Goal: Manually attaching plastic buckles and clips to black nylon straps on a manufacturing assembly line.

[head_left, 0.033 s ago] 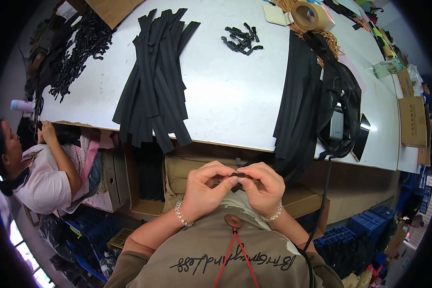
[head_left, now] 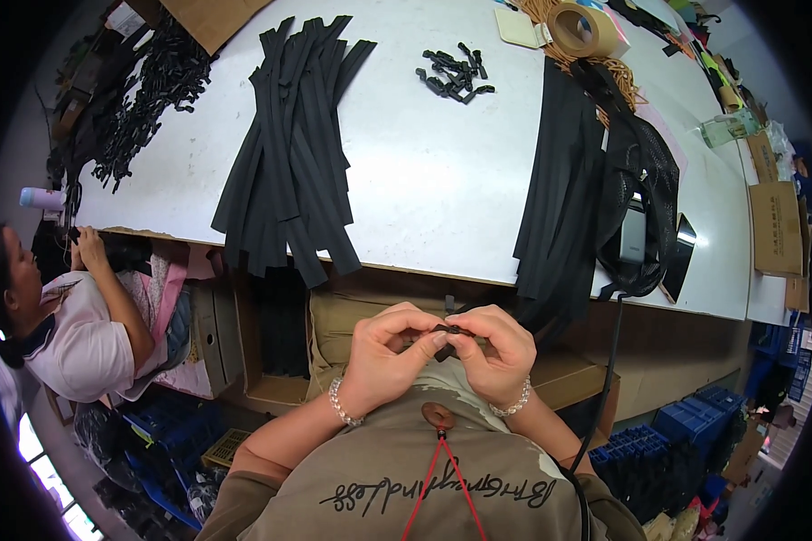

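Observation:
In front of my chest, just off the table's near edge, I hold a small black piece (head_left: 452,330) between both hands. Thumb and fingertips of my left hand (head_left: 390,350) pinch its left end, and those of my right hand (head_left: 493,350) pinch the other. Fingertips cover most of it, so its exact kind is unclear; a short black strap end shows beneath. Up on the white table (head_left: 433,180) lies a little group of black plastic pieces (head_left: 456,74). Left of them is a loose stack of long black straps (head_left: 289,153).
More black straps (head_left: 555,180) hang over the table edge at right, beside a black mesh bag (head_left: 636,171) and a tape roll (head_left: 579,32). A heap of black pieces (head_left: 153,99) lies far left, near a seated co-worker (head_left: 90,334). Cardboard boxes (head_left: 559,379) stand below the table.

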A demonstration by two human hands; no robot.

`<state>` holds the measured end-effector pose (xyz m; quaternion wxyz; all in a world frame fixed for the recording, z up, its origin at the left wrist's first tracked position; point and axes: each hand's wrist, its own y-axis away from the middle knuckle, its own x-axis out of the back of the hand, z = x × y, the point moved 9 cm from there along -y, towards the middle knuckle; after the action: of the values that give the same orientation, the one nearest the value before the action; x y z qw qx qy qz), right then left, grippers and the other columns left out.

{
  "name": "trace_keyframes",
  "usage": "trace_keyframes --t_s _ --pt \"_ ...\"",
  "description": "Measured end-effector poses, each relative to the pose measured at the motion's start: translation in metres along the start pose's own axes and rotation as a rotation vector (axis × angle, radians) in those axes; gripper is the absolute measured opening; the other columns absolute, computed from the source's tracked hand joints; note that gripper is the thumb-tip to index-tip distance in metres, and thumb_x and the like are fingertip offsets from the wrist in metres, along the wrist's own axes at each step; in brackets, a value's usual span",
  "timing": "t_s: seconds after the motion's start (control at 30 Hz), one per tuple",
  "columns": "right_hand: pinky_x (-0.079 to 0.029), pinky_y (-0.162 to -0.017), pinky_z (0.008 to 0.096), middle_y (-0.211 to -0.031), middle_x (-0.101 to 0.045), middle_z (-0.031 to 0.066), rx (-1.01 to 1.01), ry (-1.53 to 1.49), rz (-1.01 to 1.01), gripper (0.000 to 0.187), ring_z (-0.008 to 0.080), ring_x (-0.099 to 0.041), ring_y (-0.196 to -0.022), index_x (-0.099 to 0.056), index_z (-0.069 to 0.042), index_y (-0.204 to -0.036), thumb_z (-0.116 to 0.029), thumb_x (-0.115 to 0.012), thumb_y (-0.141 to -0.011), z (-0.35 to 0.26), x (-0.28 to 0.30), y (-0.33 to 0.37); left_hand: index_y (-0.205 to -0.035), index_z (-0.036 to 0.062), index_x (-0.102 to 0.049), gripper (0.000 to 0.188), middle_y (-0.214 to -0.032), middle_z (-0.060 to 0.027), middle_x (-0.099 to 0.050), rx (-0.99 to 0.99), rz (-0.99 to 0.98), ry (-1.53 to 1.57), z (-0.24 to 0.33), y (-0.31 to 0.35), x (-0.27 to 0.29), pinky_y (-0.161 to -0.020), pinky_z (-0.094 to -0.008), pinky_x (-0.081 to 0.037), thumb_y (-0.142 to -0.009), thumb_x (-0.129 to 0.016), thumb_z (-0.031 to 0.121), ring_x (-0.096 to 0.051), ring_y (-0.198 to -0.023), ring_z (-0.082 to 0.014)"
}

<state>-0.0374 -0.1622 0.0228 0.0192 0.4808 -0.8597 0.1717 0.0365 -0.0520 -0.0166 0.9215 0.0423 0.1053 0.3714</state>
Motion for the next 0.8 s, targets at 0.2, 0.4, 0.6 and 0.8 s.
trace_keyframes --t_s 0.2,0.4,0.6,0.8 --pt "-0.046 -0.056 0.0231 -0.08 -0.064 0.0102 0.064 0.05 0.006 0.011 0.0163 -0.059 -0.065 -0.063 0.002 -0.087 -0.002 -0.067 -0.077 -0.007 -0.001 -0.002 -0.089 -0.0029 -0.064 0.009 -0.085 -0.0058 -0.059 -0.021 -0.022 0.065 -0.001 0.0 -0.001 -0.064 -0.0212 -0.047 -0.08 -0.065 -0.004 -0.057 -0.076 -0.0097" --pt "-0.047 -0.06 0.0221 -0.084 -0.064 0.0093 -0.173 -0.15 -0.025 0.013 0.0137 -0.059 -0.069 -0.064 0.002 -0.091 0.002 -0.065 -0.078 0.014 -0.005 0.002 -0.09 -0.0015 -0.065 0.011 -0.084 -0.006 -0.059 -0.088 -0.001 0.01 0.001 -0.001 0.002 -0.065 -0.0215 -0.047 -0.079 -0.066 -0.004 -0.057 -0.075 -0.0106" --pt "-0.045 -0.066 0.0198 -0.088 -0.061 0.0063 -0.377 -0.38 0.008 0.013 0.0085 -0.056 -0.075 -0.063 0.003 -0.093 0.004 -0.064 -0.08 0.036 -0.011 0.008 -0.088 -0.002 -0.064 0.011 -0.085 -0.0068 -0.061 -0.062 0.041 -0.007 -0.014 -0.003 0.005 -0.065 -0.0218 -0.048 -0.078 -0.067 -0.004 -0.058 -0.077 -0.0106" --pt "-0.045 -0.064 0.0193 -0.083 -0.061 0.0044 -0.388 -0.401 0.058 0.012 0.0074 -0.056 -0.074 -0.062 0.003 -0.087 0.004 -0.068 -0.076 0.041 -0.005 0.01 -0.091 -0.0025 -0.063 0.013 -0.091 -0.0065 -0.063 -0.006 0.053 0.146 -0.018 -0.003 0.01 -0.071 -0.0215 -0.049 -0.079 -0.066 -0.004 -0.059 -0.083 -0.0093"
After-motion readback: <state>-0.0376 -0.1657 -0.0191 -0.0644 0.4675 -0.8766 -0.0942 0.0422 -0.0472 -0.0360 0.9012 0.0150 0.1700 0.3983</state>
